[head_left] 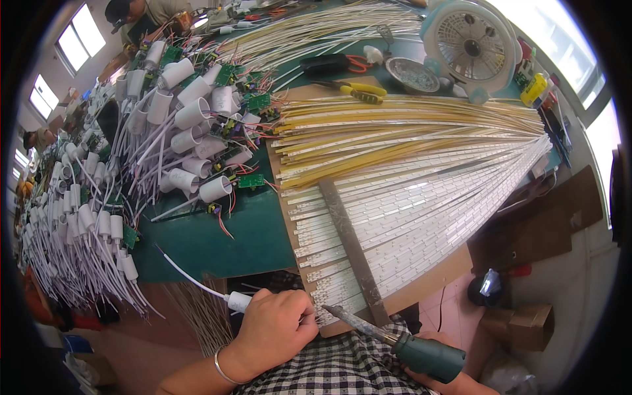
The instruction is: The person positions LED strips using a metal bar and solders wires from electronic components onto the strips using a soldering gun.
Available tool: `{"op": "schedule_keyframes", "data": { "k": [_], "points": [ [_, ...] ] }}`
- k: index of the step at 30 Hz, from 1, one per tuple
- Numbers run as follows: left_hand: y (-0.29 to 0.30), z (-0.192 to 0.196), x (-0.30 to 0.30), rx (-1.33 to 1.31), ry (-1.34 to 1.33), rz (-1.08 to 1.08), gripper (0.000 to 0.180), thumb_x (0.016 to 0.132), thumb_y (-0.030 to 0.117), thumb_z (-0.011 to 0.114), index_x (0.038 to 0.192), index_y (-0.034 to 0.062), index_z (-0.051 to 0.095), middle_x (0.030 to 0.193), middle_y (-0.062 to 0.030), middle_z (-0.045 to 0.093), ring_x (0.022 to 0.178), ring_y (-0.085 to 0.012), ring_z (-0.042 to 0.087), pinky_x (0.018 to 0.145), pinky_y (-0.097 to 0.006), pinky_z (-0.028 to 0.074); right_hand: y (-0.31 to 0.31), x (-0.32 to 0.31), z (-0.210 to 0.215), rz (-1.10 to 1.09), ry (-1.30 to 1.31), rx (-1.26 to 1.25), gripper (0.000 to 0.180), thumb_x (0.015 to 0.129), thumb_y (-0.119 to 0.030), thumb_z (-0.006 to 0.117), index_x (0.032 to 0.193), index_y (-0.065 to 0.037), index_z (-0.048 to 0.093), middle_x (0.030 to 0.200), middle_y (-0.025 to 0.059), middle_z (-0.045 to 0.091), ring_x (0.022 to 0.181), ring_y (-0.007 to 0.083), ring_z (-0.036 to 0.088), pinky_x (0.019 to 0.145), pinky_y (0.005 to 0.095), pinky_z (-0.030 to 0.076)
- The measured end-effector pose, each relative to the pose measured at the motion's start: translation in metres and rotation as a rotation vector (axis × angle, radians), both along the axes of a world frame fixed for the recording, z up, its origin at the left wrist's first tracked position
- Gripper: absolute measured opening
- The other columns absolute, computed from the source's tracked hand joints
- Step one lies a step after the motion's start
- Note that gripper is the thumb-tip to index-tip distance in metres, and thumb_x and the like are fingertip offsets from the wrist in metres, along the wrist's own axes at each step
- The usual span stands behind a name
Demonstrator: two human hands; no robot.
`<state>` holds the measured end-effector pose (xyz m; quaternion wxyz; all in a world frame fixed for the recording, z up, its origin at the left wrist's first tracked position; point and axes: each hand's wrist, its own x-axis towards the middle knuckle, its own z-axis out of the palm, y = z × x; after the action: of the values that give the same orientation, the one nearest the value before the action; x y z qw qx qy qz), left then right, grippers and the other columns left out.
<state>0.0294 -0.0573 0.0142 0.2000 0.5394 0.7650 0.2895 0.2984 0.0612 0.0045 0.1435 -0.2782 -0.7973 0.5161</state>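
Note:
My left hand (273,328) is closed around a white plastic tube (237,301) with a white cable running out to its left. Its fingertips pinch at the near end of the row of white LED strips (395,230); what lies between them is mostly hidden. In my right hand (454,383) is a soldering iron (428,355) with a dark green handle. The iron's tip points left, close to the strip ends beside my left fingers; whether it touches them I cannot tell. A flat grey-brown bar (352,247) lies across the strips, which rest on a cardboard sheet (428,280).
White tubes with cables and green circuit boards (250,181) pile up on the green table (197,247) at left. Yellow-handled pliers (362,89), a round metal dish (413,74) and a fan (471,49) stand beyond the strips. Another person (148,16) sits at the far left.

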Motion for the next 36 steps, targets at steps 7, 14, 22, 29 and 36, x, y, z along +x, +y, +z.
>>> {"op": "schedule_keyframes", "data": {
  "k": [7, 14, 22, 29, 36],
  "points": [
    [0.003, 0.001, 0.001, -0.031, 0.033, 0.018, 0.016, 0.067, 0.011, 0.066, 0.073, 0.0074, 0.052, 0.064, -0.0040, 0.059, 0.057, -0.0245, 0.055, 0.060, -0.036, 0.039, 0.002, -0.006, 0.004, 0.025, 0.060, -0.053, 0.032, 0.080, -0.016, 0.069, 0.106, 0.000, 0.058, 0.101, 0.0142, 0.058, 0.092, 0.0273, 0.056, 0.080, 0.0356, 0.044],
    [0.004, 0.001, 0.001, -0.036, 0.033, 0.033, 0.015, 0.067, 0.011, 0.066, 0.072, 0.0079, 0.052, 0.063, -0.0036, 0.059, 0.056, -0.0244, 0.056, 0.058, -0.036, 0.039, 0.001, -0.007, 0.002, 0.054, 0.011, 0.012, 0.029, 0.080, -0.016, 0.069, 0.103, -0.002, 0.060, 0.098, 0.0139, 0.057, 0.089, 0.0295, 0.055, 0.078, 0.0374, 0.044],
    [0.003, -0.001, 0.001, -0.050, 0.039, 0.045, 0.015, 0.066, 0.011, 0.066, 0.072, 0.0083, 0.053, 0.062, -0.0031, 0.059, 0.055, -0.0240, 0.056, 0.058, -0.036, 0.039, 0.000, -0.011, 0.009, 0.045, 0.043, -0.089, 0.029, 0.082, -0.018, 0.067, 0.104, -0.002, 0.059, 0.099, 0.0141, 0.057, 0.090, 0.0293, 0.055, 0.079, 0.0378, 0.044],
    [0.004, -0.002, 0.002, -0.043, 0.052, 0.048, 0.015, 0.066, 0.011, 0.067, 0.071, 0.0085, 0.053, 0.062, -0.0028, 0.059, 0.054, -0.0238, 0.056, 0.057, -0.036, 0.039, 0.002, 0.001, -0.002, 0.068, -0.012, -0.027, 0.036, 0.081, -0.016, 0.068, 0.111, -0.002, 0.055, 0.105, 0.0144, 0.056, 0.093, 0.0287, 0.055, 0.081, 0.0371, 0.044],
    [0.004, -0.001, 0.002, -0.034, 0.055, 0.056, 0.015, 0.065, 0.010, 0.067, 0.070, 0.0086, 0.053, 0.061, -0.0025, 0.059, 0.054, -0.0238, 0.056, 0.056, -0.035, 0.040, 0.001, 0.001, -0.001, -0.023, -0.032, -0.018, 0.039, 0.079, -0.012, 0.069, 0.113, -0.001, 0.055, 0.107, 0.0141, 0.057, 0.095, 0.0271, 0.056, 0.084, 0.0360, 0.044]
  ]
}}
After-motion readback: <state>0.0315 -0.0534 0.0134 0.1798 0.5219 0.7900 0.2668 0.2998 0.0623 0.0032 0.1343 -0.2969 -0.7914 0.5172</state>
